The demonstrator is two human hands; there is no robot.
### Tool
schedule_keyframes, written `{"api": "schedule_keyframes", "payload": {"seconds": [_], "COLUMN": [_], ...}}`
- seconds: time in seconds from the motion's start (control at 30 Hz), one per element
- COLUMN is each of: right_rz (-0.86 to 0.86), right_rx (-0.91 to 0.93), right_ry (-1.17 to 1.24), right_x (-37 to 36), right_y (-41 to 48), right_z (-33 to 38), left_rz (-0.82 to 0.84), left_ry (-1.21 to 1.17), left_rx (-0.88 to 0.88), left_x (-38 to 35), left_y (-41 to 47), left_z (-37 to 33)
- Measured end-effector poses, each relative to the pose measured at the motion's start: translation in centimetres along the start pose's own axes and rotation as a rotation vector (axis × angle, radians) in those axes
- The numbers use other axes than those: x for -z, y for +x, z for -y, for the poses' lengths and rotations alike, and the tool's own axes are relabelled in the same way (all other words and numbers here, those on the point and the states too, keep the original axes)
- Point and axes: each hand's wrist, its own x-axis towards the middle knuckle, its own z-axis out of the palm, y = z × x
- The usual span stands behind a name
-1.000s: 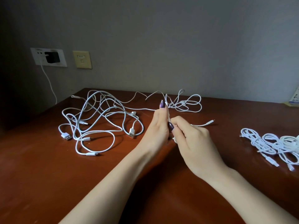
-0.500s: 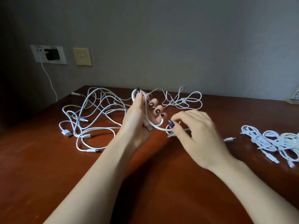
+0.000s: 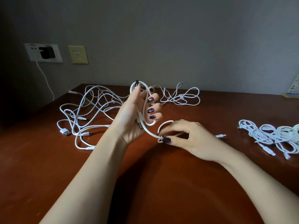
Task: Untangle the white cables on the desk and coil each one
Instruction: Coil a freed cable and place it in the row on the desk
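My left hand [image 3: 137,113] is raised palm-up over the desk's middle, fingers curled round a white cable [image 3: 149,131] that loops over the thumb and under the fingers, its plug lying in the palm. Just to its right, my right hand [image 3: 186,136] pinches the same cable low near the desk, a small loop arching over its fingers. The cable's free end plug [image 3: 220,135] lies on the desk beyond my right hand. A tangle of white cables [image 3: 90,110] sprawls at the left. A smaller loose cable [image 3: 182,98] lies at the back centre.
Several coiled white cables [image 3: 275,136] lie bunched at the right edge of the brown desk [image 3: 145,183]. On the grey wall at left are a socket with a black charger [image 3: 46,52] and a yellow plate [image 3: 78,54]. A card [image 3: 293,88] leans at far right.
My left hand turned palm-up and took a loop of cable round its fingers and thumb. My right hand dropped lower and rightward, feeding cable; the free plug slid right.
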Motion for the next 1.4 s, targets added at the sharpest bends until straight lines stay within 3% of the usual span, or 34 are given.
{"api": "schedule_keyframes", "payload": {"seconds": [0.13,0.23,0.3,0.37,0.47,0.53,0.63,0.83,1.0,1.2,1.4], "right_rz": [0.017,-0.127,-0.262,-0.368,-0.456,-0.514,-0.570,-0.608,-0.626,-0.550,-0.439], "right_rx": [0.059,0.098,0.134,0.145,0.138,0.146,0.160,0.193,0.182,0.179,0.162], "right_ry": [-0.069,-0.196,-0.336,-0.424,-0.533,-0.584,-0.607,-0.664,-0.662,-0.595,-0.402], "right_x": [-0.6,-0.4,0.1,0.5,0.8,0.9,1.3,1.5,1.1,0.9,1.5], "right_y": [0.0,0.3,0.3,0.1,-0.2,-0.3,-0.4,-0.5,-0.5,-0.1,0.1], "right_z": [-0.4,-1.1,-1.7,-2.0,-1.7,-1.4,-1.1,-0.4,-0.5,-1.8,-3.6], "left_rz": [-0.081,-0.194,-0.220,-0.161,-0.080,-0.060,-0.095,-0.094,0.001,0.103,-0.075], "left_ry": [-0.050,0.297,0.203,0.174,0.451,0.620,0.693,0.858,0.682,0.989,1.110], "left_rx": [0.018,0.186,0.095,0.053,0.134,0.097,0.025,-0.026,0.189,0.203,0.211], "left_x": [0.2,1.4,0.9,0.0,-0.7,-1.1,-1.5,-1.7,-1.7,-0.7,0.3], "left_y": [0.3,0.8,0.7,0.3,-0.1,-0.3,-0.4,-0.7,-0.8,-0.8,-0.3], "left_z": [0.0,1.2,0.7,0.4,1.6,2.3,2.4,3.3,3.8,3.6,3.7]}}
